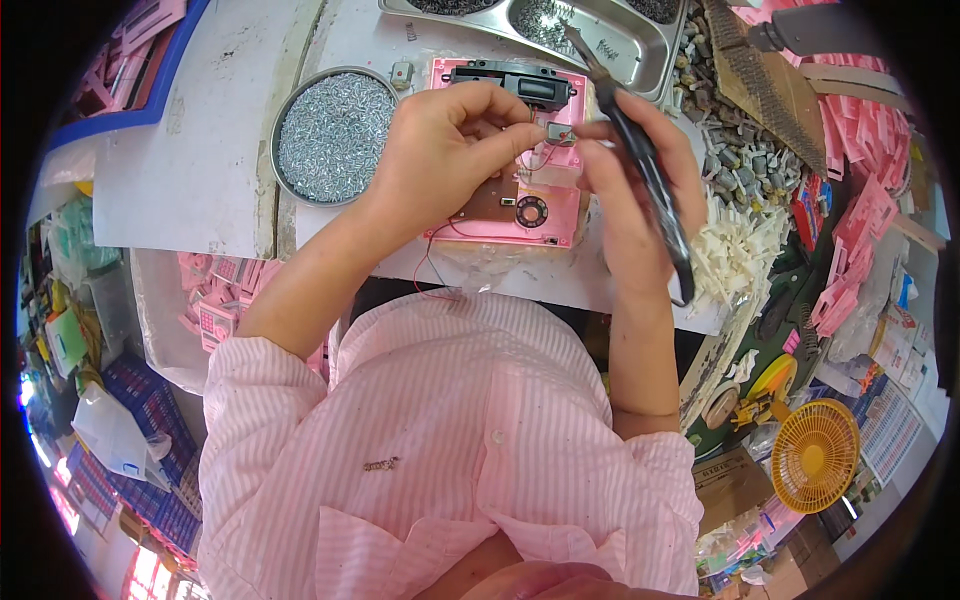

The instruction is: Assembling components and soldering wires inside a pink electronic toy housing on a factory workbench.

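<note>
over the middle of the white table (180, 150), we hold our two hands close together above one pink panel (470, 230). our left hand (440, 150) has the thumb and the fingers pinched on a small grey part (560, 133), which is located between the fingertips of both hands, above the upper right area of the panel. our right hand (640, 170) is closed around a long black tool (648, 165), whose narrow tip points up and to the left, away from the part. the thumb and one finger of this hand come just beside the part, but we cannot tell whether they touch it.

on the panel we see a black assembly (515, 85) near the far edge and a round black piece (531, 210) near the close edge. a thin red wire (420, 268) hangs from its left side. to the left stands a round metal bowl (276, 145), full of small silvery pieces (335, 135). beyond the panel is a metal tray (632, 72) with compartments, and to the right lies a pile of white pieces (740, 250).
</note>
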{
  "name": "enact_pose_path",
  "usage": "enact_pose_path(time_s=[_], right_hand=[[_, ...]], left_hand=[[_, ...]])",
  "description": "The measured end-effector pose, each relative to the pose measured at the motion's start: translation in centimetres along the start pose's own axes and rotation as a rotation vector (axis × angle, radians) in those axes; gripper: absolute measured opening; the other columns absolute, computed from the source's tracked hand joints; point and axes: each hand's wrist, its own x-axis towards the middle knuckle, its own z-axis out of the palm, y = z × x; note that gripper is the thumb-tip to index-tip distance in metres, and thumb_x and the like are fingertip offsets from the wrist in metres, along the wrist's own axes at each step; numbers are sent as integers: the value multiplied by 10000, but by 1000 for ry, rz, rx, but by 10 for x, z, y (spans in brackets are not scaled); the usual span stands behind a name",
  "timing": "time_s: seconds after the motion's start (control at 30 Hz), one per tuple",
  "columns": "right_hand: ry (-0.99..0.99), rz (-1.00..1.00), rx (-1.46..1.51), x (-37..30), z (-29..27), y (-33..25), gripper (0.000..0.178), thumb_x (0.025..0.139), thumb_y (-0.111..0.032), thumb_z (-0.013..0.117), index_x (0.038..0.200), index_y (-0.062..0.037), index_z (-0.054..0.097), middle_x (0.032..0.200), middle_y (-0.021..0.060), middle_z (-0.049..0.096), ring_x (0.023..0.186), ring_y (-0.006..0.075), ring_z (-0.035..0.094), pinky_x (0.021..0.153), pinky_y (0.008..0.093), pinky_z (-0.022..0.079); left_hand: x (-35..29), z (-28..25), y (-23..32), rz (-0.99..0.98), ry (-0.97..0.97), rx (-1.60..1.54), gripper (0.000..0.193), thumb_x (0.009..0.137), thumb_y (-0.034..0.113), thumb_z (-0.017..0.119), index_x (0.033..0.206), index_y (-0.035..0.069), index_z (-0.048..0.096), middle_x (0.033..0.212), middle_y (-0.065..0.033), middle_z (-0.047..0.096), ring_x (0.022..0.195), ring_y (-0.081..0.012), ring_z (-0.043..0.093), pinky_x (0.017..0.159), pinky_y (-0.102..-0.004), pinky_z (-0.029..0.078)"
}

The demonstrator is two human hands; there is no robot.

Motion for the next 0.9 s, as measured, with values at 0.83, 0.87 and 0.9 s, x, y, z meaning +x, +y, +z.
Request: enact_pose_path(time_s=[0.83, 0.87, 0.9], right_hand=[[95, -210, -320, -12, -28, -2, 211, 901, -9, 714, 1107, 10, 669, 898, 67, 687, 681, 71, 588, 611, 202, 465], [92, -221, -316, -13, -36, -3, 159, 923, -22, 680, 1076, 17, 660, 858, 84, 672, 617, 78, 555, 550, 212, 437], [94, -212, -285, -15, -35, -7, 176, 923, -34, 685, 1087, 20, 650, 811, 78, 645, 585, 78, 518, 540, 219, 405]], left_hand=[[16, -25, -10, 219, -31, 458, 143, 871, 152, 725, 884, 11, 703, 759, -28, 629, 660, -109, 558, 607, -282, 464], [19, -22, -13, 297, -13, 544, 145, 853, 152, 732, 871, 12, 700, 739, -41, 611, 646, -125, 557, 604, -289, 462], [20, -18, -16, 323, 21, 609, 153, 819, 142, 747, 834, 3, 684, 719, -81, 577, 639, -174, 572, 600, -293, 466]])
